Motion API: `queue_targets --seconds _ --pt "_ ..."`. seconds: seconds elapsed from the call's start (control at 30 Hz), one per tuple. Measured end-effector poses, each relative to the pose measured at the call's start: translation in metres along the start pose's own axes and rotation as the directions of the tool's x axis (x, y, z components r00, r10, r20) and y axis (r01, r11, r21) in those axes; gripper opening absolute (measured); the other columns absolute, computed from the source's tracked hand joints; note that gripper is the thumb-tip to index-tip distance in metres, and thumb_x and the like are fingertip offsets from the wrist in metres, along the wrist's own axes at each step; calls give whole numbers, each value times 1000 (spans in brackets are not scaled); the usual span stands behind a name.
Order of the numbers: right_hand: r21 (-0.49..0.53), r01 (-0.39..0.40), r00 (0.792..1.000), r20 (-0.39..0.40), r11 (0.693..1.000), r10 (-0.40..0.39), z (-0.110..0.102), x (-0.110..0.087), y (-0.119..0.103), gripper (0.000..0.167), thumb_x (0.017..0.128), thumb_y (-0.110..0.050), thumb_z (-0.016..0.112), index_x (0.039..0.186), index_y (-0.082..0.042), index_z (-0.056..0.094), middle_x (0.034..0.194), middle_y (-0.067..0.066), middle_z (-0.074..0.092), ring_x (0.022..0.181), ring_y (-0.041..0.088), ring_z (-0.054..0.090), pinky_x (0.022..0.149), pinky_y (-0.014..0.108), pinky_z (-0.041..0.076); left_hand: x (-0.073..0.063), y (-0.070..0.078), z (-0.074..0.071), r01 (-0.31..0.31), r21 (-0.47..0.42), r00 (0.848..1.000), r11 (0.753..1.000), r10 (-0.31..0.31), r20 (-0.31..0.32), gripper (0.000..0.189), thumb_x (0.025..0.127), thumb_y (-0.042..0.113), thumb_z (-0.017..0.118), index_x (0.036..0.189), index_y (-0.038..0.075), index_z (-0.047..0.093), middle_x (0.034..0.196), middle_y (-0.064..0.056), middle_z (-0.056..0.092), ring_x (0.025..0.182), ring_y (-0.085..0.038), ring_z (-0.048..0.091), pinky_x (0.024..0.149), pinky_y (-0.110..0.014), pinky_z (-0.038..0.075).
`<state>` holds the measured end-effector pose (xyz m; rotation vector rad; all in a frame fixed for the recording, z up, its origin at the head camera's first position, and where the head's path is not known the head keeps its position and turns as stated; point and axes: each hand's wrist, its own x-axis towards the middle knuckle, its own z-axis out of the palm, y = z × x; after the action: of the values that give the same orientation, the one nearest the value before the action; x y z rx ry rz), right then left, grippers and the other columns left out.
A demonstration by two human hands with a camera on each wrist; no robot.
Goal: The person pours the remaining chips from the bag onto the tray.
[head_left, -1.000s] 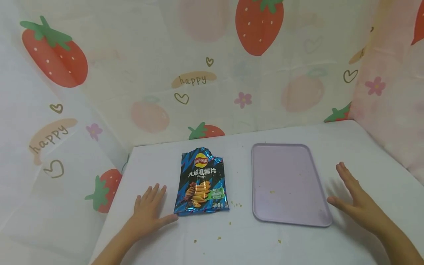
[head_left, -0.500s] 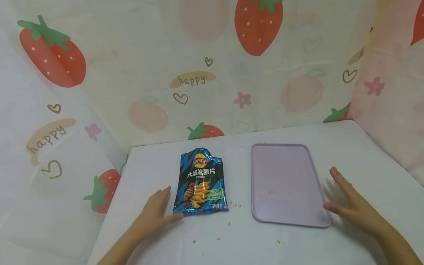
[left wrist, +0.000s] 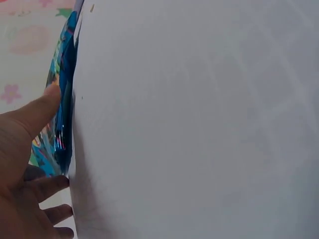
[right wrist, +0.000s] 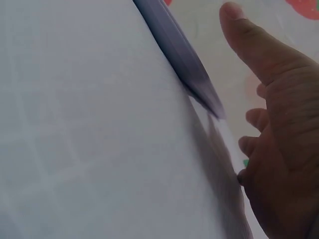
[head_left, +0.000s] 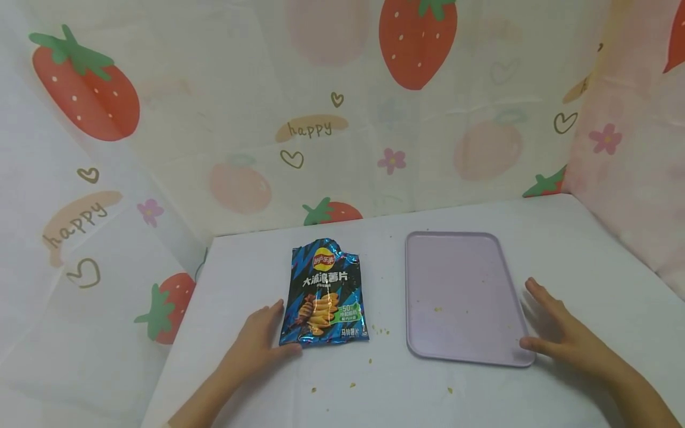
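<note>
Head view: from above, set back, facing forward and down across white tabletop (head_left: 396,392). Left wrist: low, close, rolled sideways, past left hand (head_left: 253,343); shares Lay's chip bag (head_left: 325,297) with head. Right wrist likewise, past right hand (head_left: 575,343); shares lilac tray (head_left: 460,285).

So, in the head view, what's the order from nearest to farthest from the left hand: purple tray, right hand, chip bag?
From the left hand:
1. Chip bag: right beside it, to its right.
2. Purple tray: farther right, past the bag.
3. Right hand: at the tray's right edge.
</note>
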<state>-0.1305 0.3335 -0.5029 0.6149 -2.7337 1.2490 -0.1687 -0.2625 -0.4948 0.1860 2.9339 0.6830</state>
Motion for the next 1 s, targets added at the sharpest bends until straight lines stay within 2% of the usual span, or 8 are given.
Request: queue_targets --seconds 0.13,0.33,0.43,0.67,0.77,0.9,1.0 --pt "-43 27 1000 7 999 -27 1 0 3 109 82 -12 84 165 -14 14 172 16 8 149 -13 -3 114 5 -9 1 5 1 19 -17 1000 1000 -19 -15 112 76 62 82 160 9 32 157 -18 45 146 -41 37 119 -58 31" --pt "-107 92 996 24 990 -90 5 -1 10 110 79 -15 87 164 -9 18 171 -9 8 148 -15 -2 117 11 -13 4 15 0 75 -32 996 997 -76 -43 98 81 44 86 157 6 37 147 -13 58 140 -39 46 116 -58 36" --pt "-133 126 992 32 983 -123 7 -1 13 111 77 -17 88 163 -7 19 170 -16 8 149 -15 -2 118 12 -15 4 17 0 98 -70 993 993 -102 -56 95 81 37 88 155 4 40 142 -14 62 133 -37 53 113 -58 40" --pt "-160 149 989 32 976 -146 8 0 14 109 76 -22 89 162 -5 25 169 -19 10 151 -11 -2 119 14 -15 12 15 2 145 -160 987 976 -154 -43 86 81 30 88 151 3 46 132 -14 66 115 -28 65 102 -52 51" --pt "-170 158 987 34 973 -155 9 -1 15 107 75 -23 90 161 -5 27 168 -19 11 151 -10 -3 118 15 -16 16 14 2 159 -186 986 970 -166 -27 84 82 32 86 150 3 47 133 -16 66 119 -33 64 105 -54 49" --pt "-185 176 984 37 967 -172 10 -1 17 105 75 -25 90 159 -4 31 169 -15 13 152 -8 -3 118 16 -16 19 16 1 177 -209 983 962 -184 -10 81 84 36 84 148 1 50 136 -19 65 132 -40 56 111 -58 42" --pt "-194 189 982 40 963 -185 10 -1 17 103 75 -26 90 158 -3 33 170 -13 14 153 -7 -3 119 16 -16 21 17 -1 187 -222 981 957 -193 -5 75 86 35 83 145 0 53 137 -21 64 135 -42 52 112 -59 40"
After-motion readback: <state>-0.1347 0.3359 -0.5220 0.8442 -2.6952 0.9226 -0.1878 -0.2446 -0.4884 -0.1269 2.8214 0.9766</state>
